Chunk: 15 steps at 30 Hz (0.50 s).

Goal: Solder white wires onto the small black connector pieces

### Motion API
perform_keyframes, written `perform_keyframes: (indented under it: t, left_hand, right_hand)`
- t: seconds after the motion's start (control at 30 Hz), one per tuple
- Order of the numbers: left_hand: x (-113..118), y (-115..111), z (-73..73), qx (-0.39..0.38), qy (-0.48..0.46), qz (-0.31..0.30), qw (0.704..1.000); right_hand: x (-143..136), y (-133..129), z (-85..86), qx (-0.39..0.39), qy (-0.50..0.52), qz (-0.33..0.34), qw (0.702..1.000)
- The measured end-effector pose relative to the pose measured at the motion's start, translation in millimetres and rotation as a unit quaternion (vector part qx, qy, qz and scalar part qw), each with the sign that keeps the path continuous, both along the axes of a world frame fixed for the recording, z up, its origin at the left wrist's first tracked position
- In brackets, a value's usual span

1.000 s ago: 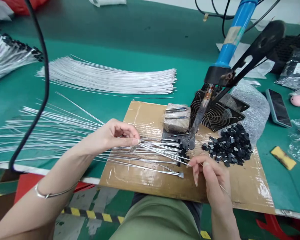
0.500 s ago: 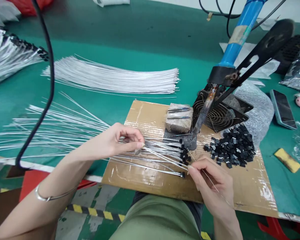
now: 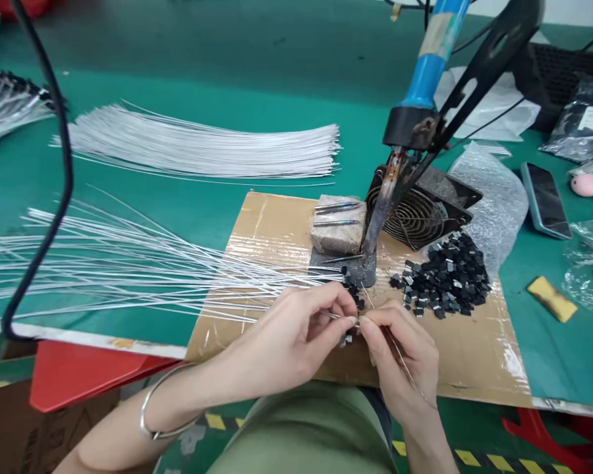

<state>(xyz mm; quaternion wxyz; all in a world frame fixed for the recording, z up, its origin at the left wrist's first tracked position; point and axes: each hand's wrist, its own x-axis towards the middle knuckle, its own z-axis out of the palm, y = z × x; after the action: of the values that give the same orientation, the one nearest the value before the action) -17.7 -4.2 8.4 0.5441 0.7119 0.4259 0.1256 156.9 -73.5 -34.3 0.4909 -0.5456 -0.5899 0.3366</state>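
Observation:
My left hand (image 3: 306, 336) pinches a thin white cable close to its end, just left of my right fingertips. Opposite it, my right hand (image 3: 402, 359) is closed, with a strand of solder wire (image 3: 400, 355) running through it and sticking up past the fingers. The fingertips of both hands nearly meet, and they hide whatever small piece lies between them. White cables (image 3: 178, 273) with small black connectors (image 3: 350, 283) on their right ends lie behind and beneath my left hand. A soldering iron (image 3: 385, 191) with a blue handle slants down in its stand, just behind my hands.
Loose black connectors (image 3: 447, 280) are heaped on the cardboard (image 3: 474, 368). A block with metal tips (image 3: 338, 230) and a fan (image 3: 405, 214) stand near the iron. Behind lies a bundle of white cables (image 3: 202, 148). A phone (image 3: 546, 201) and yellow sponge (image 3: 551, 298) are at right.
My left hand has slid right along the cable to meet my right fingertips. The whole view has shifted slightly, so the bench things appear further left.

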Motion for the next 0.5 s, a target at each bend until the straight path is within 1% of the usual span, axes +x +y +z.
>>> perform_keyframes:
  t: [0.17, 0.27, 0.3, 0.37, 0.43, 0.47, 0.5]
  left_hand:
    - [5, 5, 0.3, -0.038, -0.002, 0.014, 0.999]
    - [10, 7, 0.2, -0.069, -0.025, 0.048, 0.996]
    - [11, 7, 0.2, -0.079, -0.034, 0.061, 0.994]
    - [13, 9, 0.2, -0.095, -0.046, 0.085, 0.991]
    - [13, 12, 0.6, -0.107, -0.056, 0.105, 0.987]
    - [13, 14, 0.9, -0.11, -0.06, 0.113, 0.986]
    - [12, 15, 1.2, -0.113, -0.062, 0.119, 0.985]
  right_hand:
    - [-1, 2, -0.5, -0.008, 0.007, -0.011, 1.0]
    - [-4, 3, -1.5, -0.016, 0.018, -0.033, 0.999]
    - [-4, 3, -2.1, -0.021, 0.025, -0.054, 0.998]
    - [-4, 3, -3.5, -0.037, 0.054, -0.115, 0.991]
    - [-2, 3, -5.3, -0.056, 0.113, -0.175, 0.976]
    - [0, 2, -6.3, -0.061, 0.15, -0.188, 0.969]
    - [2, 1, -7.4, -0.063, 0.185, -0.184, 0.963]
